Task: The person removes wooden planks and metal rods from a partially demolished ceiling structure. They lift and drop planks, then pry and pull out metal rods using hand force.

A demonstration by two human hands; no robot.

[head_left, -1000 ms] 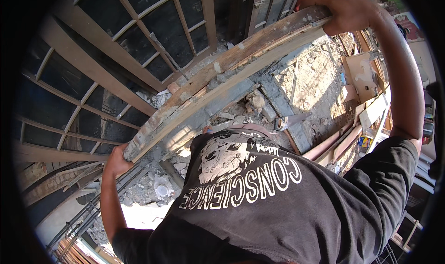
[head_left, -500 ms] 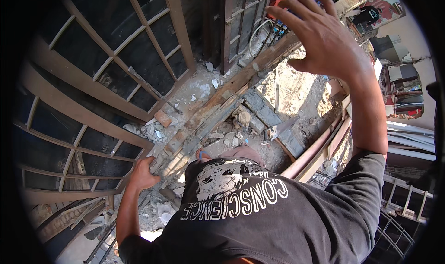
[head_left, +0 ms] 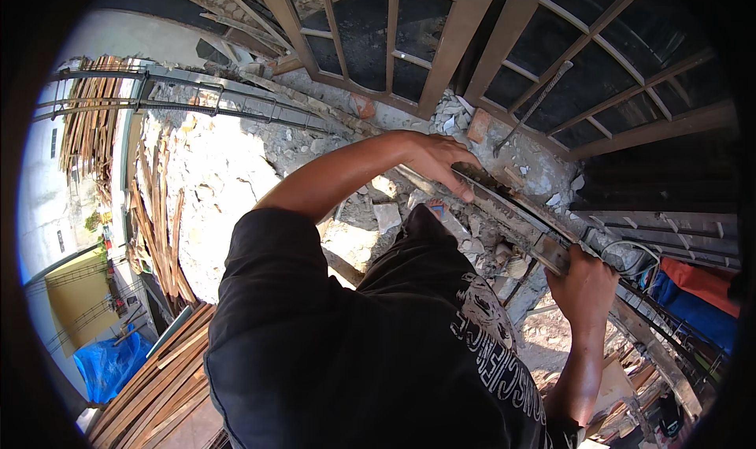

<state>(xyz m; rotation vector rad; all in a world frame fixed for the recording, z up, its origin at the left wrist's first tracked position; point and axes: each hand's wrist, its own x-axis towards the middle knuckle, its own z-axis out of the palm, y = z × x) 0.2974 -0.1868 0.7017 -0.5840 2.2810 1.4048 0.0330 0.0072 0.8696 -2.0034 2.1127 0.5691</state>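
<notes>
A long, dusty wooden beam (head_left: 512, 217) lies slantwise over the rubble before me. My left hand (head_left: 437, 164) reaches across and curls over its left part, thumb on the near side. Farther right, my right hand (head_left: 587, 280) is closed round the beam near a brown wooden block (head_left: 554, 254); some of its fingers are hidden. Below the beam, a foot in a blue-strapped sandal (head_left: 438, 207) stands among broken masonry. Beyond the left hand lie a reddish brick (head_left: 479, 124) and a metal crowbar (head_left: 532, 98), which leans on a brown window frame.
Brown glazed frames (head_left: 429, 59) stand along the far side. Steel reinforcing bars (head_left: 228, 106) run across the upper left. Stacks of wooden strips (head_left: 161, 370) and a blue plastic sheet (head_left: 113, 364) lie at left. Red cloth (head_left: 701, 282) hangs at the right edge.
My view has swung left. My right hand, raised with spread fingers before, has come down onto the beam. My left hand has gone from beside the glazed frame to the beam.
</notes>
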